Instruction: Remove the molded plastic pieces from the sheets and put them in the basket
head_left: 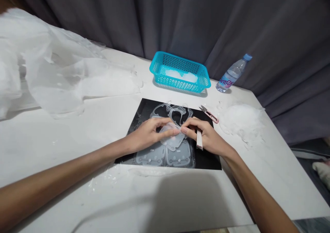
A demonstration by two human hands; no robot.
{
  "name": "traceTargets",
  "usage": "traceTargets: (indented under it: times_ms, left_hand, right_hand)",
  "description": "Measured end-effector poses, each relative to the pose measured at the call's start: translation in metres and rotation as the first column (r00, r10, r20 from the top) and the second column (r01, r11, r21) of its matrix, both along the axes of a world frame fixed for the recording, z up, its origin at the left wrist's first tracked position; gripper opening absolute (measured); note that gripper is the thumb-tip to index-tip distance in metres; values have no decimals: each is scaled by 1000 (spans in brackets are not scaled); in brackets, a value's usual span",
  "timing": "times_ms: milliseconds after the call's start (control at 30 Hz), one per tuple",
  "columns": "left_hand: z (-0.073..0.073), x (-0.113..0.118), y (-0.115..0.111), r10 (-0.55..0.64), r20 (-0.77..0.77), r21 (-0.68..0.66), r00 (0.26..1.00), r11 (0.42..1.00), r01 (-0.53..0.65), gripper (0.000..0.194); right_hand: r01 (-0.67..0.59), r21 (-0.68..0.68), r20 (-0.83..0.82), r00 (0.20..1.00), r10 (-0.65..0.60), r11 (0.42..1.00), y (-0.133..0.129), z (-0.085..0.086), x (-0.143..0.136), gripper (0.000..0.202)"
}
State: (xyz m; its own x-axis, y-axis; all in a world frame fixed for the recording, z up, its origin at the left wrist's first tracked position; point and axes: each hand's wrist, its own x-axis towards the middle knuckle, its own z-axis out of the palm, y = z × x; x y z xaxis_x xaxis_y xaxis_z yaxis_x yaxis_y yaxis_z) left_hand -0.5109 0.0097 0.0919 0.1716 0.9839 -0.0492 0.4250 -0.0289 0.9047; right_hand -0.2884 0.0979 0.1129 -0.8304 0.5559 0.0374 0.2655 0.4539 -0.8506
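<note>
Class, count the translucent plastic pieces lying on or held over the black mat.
About 5: one piece held between both hands, two at the mat's near edge, two at its far side. The hands may hide more.

One cam only, on my head, looking fwd & down over the white table (51, 133). Both my forearms run in from the bottom corners, so my hands sit close, approx mid-frame, over the black mat (206, 157). Far edge of the view reaches the grey curtain (180, 16) behind the table. Right side catches the table's corner and a bit of floor past it. No 2nd view, so nothing shared.
</note>
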Motion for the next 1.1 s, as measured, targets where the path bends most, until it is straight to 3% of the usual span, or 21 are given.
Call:
traceTargets:
  times_ms: [133,200,300,467,600,667,733,833,933,1100]
  left_hand:
    - [-1,2,-9,-32,-138,202,990,978,60,32]
    - [-1,5,-17,-128,-249,311,960,928,205,28]
    - [-1,8,-26,-243,-296,341,924,877,340,32]
    - [-1,2,-20,-74,-26,269,997,960,78,22]
    - [1,-1,-15,-47,108,177,993,984,28,18]
    - [2,0,-15,-37,133,152,990,988,16,18]
    - [3,1,-15,-17,152,141,988,990,-5,18]
    - [3,1,-14,7,167,130,986,991,-29,20]
    - [3,1,-13,27,162,125,986,991,-48,20]
    - [-2,2,-12,101,252,88,962,988,-127,23]
  right_hand:
    - [38,-30,18,999,-37,999,0,-10,-5,20]
    - [135,64,46,989,-138,989,4,-18,-9,16]
    - [301,291,70,940,-334,908,13,-26,-12,17]
    - [343,518,14,913,-409,784,25,-28,-1,18]
    - [397,562,-77,898,-432,725,25,-25,10,16]
    - [400,523,-119,909,-400,753,22,-20,13,15]
    - [334,461,-114,941,-319,822,18,-13,15,15]
    - [51,309,34,997,-65,950,9,1,16,17]
    - [-205,182,184,968,172,962,0,9,17,19]
    - [-248,105,313,927,205,963,-5,8,19,32]
